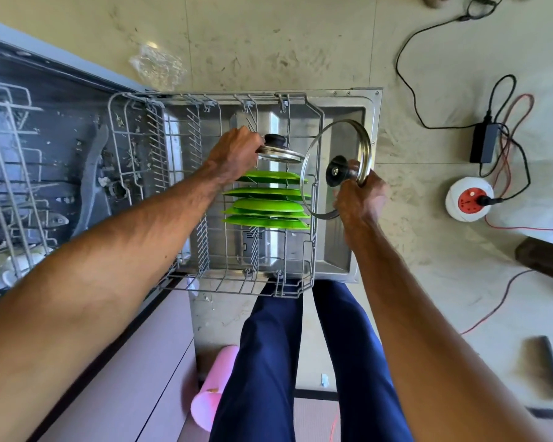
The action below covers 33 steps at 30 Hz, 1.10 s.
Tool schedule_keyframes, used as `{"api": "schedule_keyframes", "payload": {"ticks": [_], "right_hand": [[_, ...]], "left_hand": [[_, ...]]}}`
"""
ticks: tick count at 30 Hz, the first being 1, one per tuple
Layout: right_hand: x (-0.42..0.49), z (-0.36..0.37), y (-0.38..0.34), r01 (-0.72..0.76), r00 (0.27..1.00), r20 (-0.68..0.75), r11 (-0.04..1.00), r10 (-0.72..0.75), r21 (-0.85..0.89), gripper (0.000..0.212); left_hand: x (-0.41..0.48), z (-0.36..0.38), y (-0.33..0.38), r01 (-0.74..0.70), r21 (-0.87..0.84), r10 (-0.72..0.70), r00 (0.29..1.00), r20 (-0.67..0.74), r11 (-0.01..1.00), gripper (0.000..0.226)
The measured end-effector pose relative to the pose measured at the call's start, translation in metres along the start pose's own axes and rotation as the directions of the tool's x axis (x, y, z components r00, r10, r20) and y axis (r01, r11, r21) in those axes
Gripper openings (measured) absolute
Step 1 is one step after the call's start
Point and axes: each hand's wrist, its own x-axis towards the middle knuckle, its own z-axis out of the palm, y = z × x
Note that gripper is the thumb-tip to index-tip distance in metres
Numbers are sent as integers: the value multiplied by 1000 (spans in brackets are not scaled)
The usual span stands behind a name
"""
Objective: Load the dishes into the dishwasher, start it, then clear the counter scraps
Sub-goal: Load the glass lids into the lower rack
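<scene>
The big dishwasher (45, 129) is open, and its shiny door (342, 250) lies flat over the floor. The grey wire rack (314, 244) is pulled out on top of the door. Five green plates (268, 205) stand on their edges in the rack, side by side. The person stands at the door in blue trousers and holds both arms out over the rack. The right hand (358, 199) holds a big glass lid (332, 138) tipped up on its side at the rack's right edge, with fingers curled round its metal rim near the black knob. The left hand (233, 151) grips the rim of a small lid (280, 153) just above the plates. A pink roll (214, 387) lies on the floor by the legs. A white and red socket (468, 199) sits far to the right.
</scene>
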Motion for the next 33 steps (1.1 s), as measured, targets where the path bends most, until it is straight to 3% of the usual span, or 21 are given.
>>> {"api": "schedule_keyframes", "payload": {"ticks": [5, 16, 20, 27, 33], "right_hand": [[0, 0, -1, -25, 1000, -7, 1000, 25, 6, 23], [-6, 0, -4, -24, 1000, -2, 1000, 24, -20, 25], [-10, -2, -3, -42, 999, 4, 999, 42, 19, 9], [-11, 0, 1, -23, 1000, 7, 1000, 23, -2, 21], [-8, 2, 4, -4, 1000, -1, 999, 4, -34, 23]], "left_hand": [[2, -9, -8, -50, -5, 50, 999, -1, 999, 16], [2, -16, -11, -66, -10, 67, 998, 7, 998, 17], [-4, -12, -5, -44, -5, 44, 999, -1, 999, 15], [-15, -3, -8, 25, -26, -24, 1000, 12, 999, 18], [-11, -8, -4, 3, -25, -3, 1000, -1, 1000, 19]]}}
